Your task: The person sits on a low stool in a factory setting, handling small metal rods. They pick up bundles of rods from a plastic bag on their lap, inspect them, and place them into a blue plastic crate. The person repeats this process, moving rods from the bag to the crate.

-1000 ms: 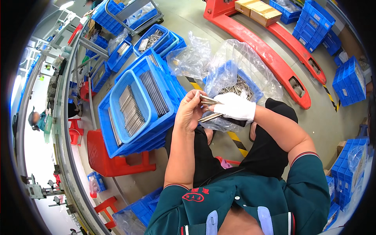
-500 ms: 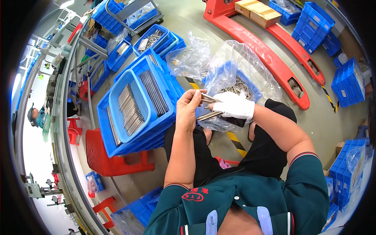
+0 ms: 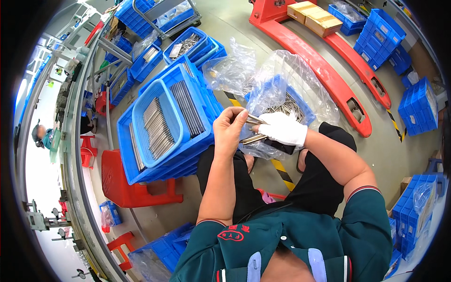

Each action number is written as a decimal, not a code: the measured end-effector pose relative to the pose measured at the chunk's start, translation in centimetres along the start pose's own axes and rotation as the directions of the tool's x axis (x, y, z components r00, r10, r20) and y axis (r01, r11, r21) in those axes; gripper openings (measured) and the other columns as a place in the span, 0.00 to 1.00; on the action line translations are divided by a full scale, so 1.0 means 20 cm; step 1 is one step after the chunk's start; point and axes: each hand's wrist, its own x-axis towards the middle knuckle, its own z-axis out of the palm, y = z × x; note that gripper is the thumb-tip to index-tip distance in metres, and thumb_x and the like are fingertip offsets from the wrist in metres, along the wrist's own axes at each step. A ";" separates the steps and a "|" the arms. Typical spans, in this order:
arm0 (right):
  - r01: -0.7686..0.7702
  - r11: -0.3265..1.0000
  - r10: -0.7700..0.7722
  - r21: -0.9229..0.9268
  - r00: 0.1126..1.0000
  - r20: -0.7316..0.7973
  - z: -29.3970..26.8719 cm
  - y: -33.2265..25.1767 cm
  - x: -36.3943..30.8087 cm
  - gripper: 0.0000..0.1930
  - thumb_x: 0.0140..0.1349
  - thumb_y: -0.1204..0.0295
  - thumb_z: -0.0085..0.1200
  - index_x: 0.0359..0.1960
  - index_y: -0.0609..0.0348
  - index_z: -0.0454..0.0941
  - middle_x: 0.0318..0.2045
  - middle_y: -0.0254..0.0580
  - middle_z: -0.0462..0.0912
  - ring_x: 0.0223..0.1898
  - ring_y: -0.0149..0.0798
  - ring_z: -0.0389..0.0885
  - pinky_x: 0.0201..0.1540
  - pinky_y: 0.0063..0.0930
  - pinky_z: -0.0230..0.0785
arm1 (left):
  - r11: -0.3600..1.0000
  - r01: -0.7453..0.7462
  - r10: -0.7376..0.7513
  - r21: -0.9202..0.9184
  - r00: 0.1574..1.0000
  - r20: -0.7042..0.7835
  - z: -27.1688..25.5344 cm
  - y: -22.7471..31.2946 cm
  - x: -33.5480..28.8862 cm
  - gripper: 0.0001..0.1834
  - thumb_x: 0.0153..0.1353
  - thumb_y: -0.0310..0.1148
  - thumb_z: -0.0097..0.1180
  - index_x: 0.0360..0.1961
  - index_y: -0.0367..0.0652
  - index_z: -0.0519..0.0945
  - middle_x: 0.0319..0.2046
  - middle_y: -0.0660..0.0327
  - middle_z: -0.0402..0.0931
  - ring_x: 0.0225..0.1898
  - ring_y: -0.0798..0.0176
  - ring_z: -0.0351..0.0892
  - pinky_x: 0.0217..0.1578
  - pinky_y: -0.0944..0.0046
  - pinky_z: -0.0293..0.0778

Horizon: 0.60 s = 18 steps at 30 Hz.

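Observation:
My bare left hand [image 3: 228, 129] is closed, with thumb and fingers pinching the ends of slim metal rods [image 3: 254, 119]. On my right hand [image 3: 284, 129] is a white glove, its fingers wrapped round the same rods and more metal rods [image 3: 254, 138] beneath them. The two hands are close together above my lap. Just beyond them stands a blue bin [image 3: 307, 110] lined with clear plastic, holding many loose metal rods [image 3: 287, 107]. To my left, a light-blue basket [image 3: 136, 123] with a row of rods [image 3: 157, 126] sits on a stack of blue crates [image 3: 123, 152].
Darker rods [image 3: 187, 108] lie beside the basket. A red stool [image 3: 120, 181] is at the left, near a long metal-framed bench [image 3: 70, 155]. Beyond the bin, a red pallet jack [image 3: 310, 56] carries cardboard boxes [image 3: 314, 19]. More blue crates [image 3: 418, 108] stand at the right.
The whole view has shifted slightly. Both hands keep hold of the rods, and my left fingers have moved a little over the rod ends.

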 end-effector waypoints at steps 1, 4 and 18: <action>-0.017 1.000 0.016 0.013 0.999 0.030 -0.01 -0.01 0.00 0.20 0.63 0.54 0.47 0.38 0.59 0.79 0.25 0.50 0.78 0.27 0.43 0.76 0.32 0.35 0.65 | 1.000 0.000 0.000 0.011 1.000 0.011 0.00 0.01 0.00 0.09 0.59 0.31 0.58 0.35 0.35 0.78 0.28 0.68 0.74 0.31 0.76 0.68 0.34 0.75 0.64; -0.040 0.998 0.035 0.056 0.996 0.087 -0.03 -0.01 -0.01 0.20 0.62 0.54 0.48 0.38 0.60 0.78 0.24 0.46 0.76 0.26 0.39 0.74 0.31 0.33 0.65 | 0.998 0.045 -0.049 0.049 0.993 0.104 -0.02 0.03 0.02 0.08 0.60 0.30 0.56 0.36 0.35 0.78 0.27 0.68 0.72 0.30 0.76 0.67 0.33 0.75 0.64; 0.068 0.994 -0.069 0.089 0.997 0.019 0.09 -0.28 0.12 0.14 0.61 0.62 0.51 0.36 0.62 0.75 0.24 0.46 0.75 0.25 0.38 0.71 0.31 0.34 0.65 | 0.854 -0.266 0.313 0.447 0.949 -0.034 -0.15 0.35 -0.11 0.10 0.65 0.33 0.50 0.32 0.36 0.72 0.23 0.58 0.68 0.26 0.64 0.66 0.30 0.66 0.66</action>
